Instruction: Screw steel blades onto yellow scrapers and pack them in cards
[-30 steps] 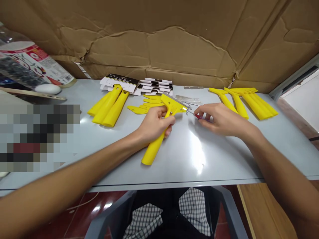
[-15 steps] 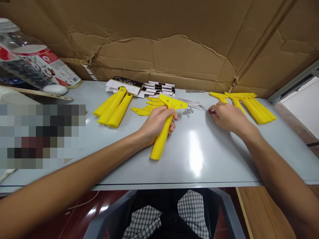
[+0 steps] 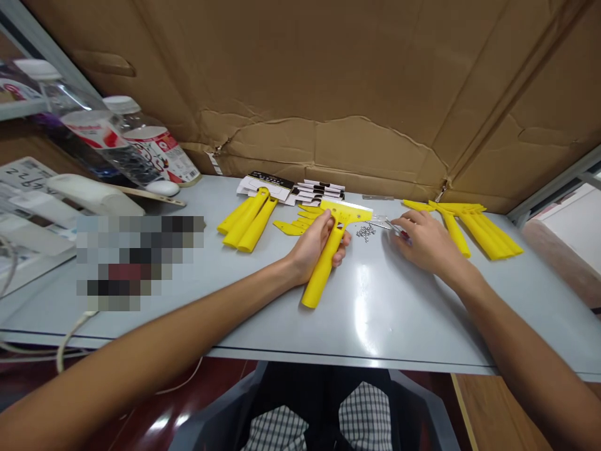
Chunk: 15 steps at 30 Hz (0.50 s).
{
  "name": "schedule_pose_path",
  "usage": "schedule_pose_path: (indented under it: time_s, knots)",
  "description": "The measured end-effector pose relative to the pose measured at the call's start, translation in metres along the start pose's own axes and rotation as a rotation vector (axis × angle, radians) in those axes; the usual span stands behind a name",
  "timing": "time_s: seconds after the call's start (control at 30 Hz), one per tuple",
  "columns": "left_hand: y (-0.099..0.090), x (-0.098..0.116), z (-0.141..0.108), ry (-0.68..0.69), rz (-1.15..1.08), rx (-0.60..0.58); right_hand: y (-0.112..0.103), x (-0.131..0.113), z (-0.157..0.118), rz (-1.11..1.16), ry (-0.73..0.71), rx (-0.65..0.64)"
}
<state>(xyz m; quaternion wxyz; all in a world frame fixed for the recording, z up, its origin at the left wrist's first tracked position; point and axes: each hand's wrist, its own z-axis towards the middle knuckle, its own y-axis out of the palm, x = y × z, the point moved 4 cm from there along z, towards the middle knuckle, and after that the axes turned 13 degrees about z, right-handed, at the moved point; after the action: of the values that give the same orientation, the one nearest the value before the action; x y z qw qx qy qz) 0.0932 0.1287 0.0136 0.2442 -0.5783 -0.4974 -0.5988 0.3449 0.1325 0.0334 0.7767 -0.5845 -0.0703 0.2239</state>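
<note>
My left hand (image 3: 323, 241) is wrapped round the handle of a yellow plastic scraper (image 3: 323, 269), its wide T-shaped head tilted up and away from me. A thin bright metal blade (image 3: 352, 205) shows along the head's far edge. To the right, my right hand (image 3: 420, 241) is closed on a small screwdriver, whose metal shaft (image 3: 393, 227) points left; most of its red handle is hidden by my fingers. Between the hands lies a small heap of silver screws (image 3: 365, 233). Yellow flat head plates (image 3: 291, 227) fan out behind my left hand.
Finished-looking yellow scrapers with cards (image 3: 253, 222) lie at left, beside stacked printed cards (image 3: 323, 190). More yellow handles (image 3: 488, 232) lie at right. Thin metal blades (image 3: 378, 198) rest near the cardboard wall (image 3: 357, 81). Plastic bottles (image 3: 159, 147) and a white mouse (image 3: 162, 188) stand far left.
The view has swung left. The blade now shows along the scraper head's far edge. My right hand, still holding the screwdriver, has come slightly closer to the scraper.
</note>
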Motion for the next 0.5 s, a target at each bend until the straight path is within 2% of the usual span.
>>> schedule_pose_path:
  time_s: [0.07, 0.17, 0.3, 0.5]
  knots:
    - [0.000, 0.000, 0.000, -0.009, 0.000, -0.008, 0.002, -0.012, 0.000, 0.046, -0.124, 0.062]
    - [0.000, 0.002, 0.000, -0.013, -0.010, -0.004, 0.006, -0.027, 0.000, 0.070, -0.207, 0.103]
    - [-0.001, 0.007, 0.001, 0.011, -0.029, 0.042, 0.014, -0.037, 0.000, 0.051, -0.212, 0.082]
    - [-0.005, 0.016, 0.000, 0.063, -0.061, 0.143, 0.033, -0.037, 0.002, -0.008, -0.196, 0.021]
